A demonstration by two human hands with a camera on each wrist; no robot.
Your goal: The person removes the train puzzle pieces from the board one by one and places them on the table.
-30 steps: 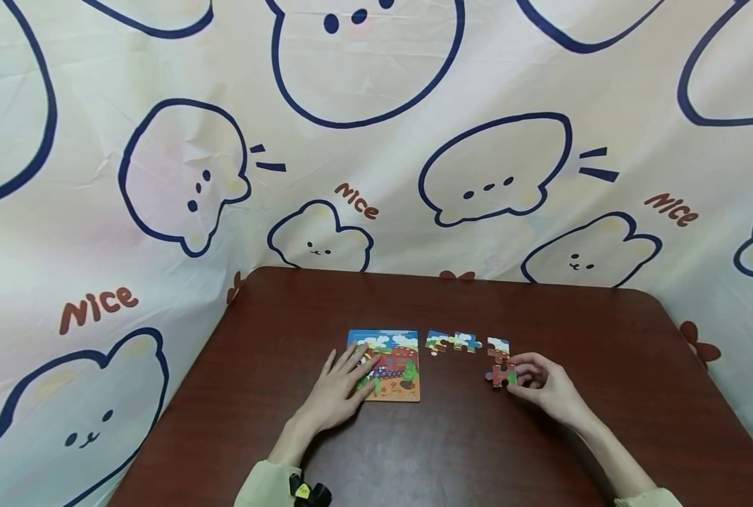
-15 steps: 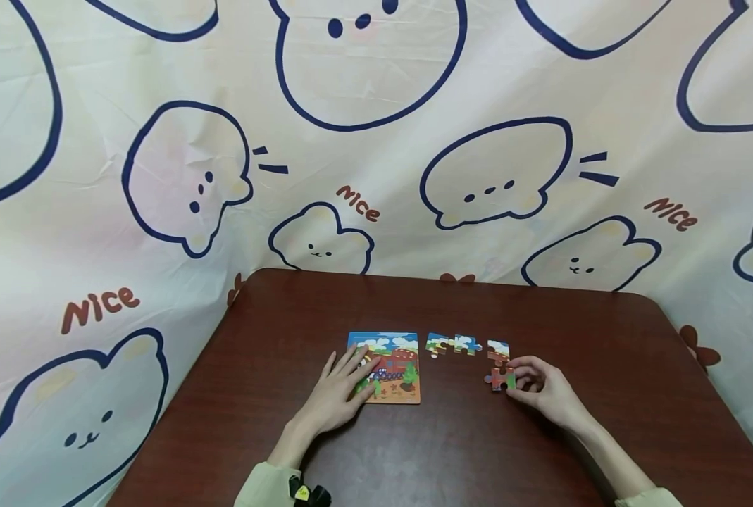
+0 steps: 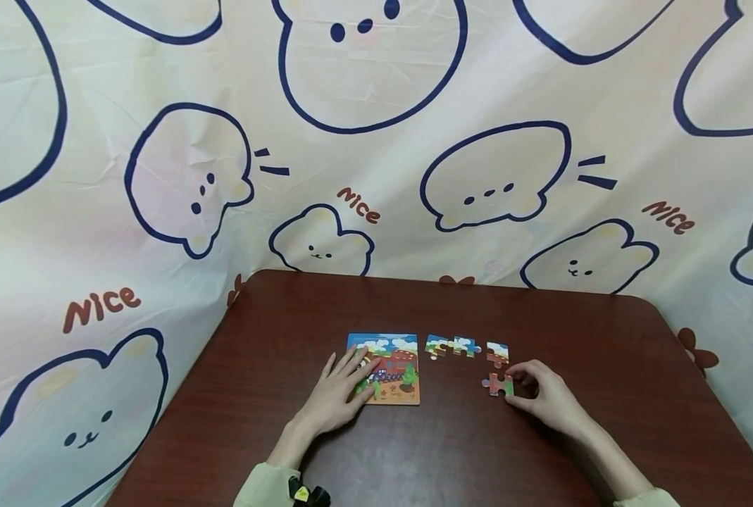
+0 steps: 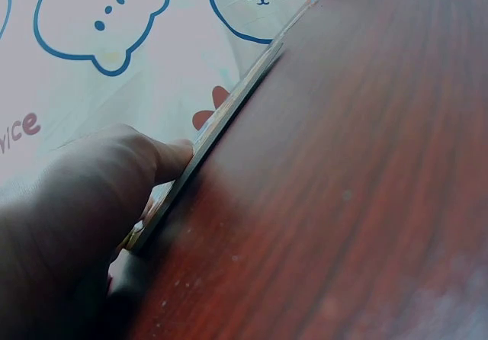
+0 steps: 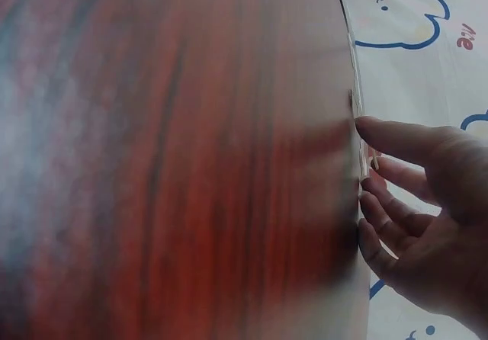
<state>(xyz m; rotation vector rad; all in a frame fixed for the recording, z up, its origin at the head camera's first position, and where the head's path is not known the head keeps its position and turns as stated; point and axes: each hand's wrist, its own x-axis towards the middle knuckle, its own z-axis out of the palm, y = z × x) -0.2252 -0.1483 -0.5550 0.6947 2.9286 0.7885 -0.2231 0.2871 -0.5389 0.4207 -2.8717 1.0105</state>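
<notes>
A pale backdrop [image 3: 376, 162] printed with dark-blue animal outlines and brown lettering rises beyond the fingers of the 2 hands. In front of it, under the fingers, spreads a dark reddish-brown table [image 3: 439, 436] with rounded far corners.

Next in size is a puzzle board [image 3: 404, 370], which lies flat beneath the left fingers: blue sky and white clouds along its far side, a red train past the fingertips, green plants and orange ground nearer the thumb. The left hand [image 3: 333, 400] rests on its left part with the fingers spread and nearly straight; the left wrist view shows the thumb against the board's edge. The right hand [image 3: 550, 401] is well to the right of those fingers, its thumb and forefinger pinching the right-hand end of a piece and the other fingers curled in behind.

The left sleeve [image 3: 268, 484] and the right sleeve [image 3: 647, 498], both light green, sit behind the fingers, and a black device [image 3: 315, 497] with a yellow patch is at the left wrist.

Smallest are 4 puzzle pieces. The held piece [image 3: 496, 384], red with a green end, juts left from the right fingertips. Beyond the forefinger, just apart from it, lies the single piece [image 3: 497, 350], its tab towards the held piece. Farther left, between the fingers of the 2 hands, lie the right piece [image 3: 465, 346] and the left piece [image 3: 437, 344], side by side; whether they interlock cannot be told.
</notes>
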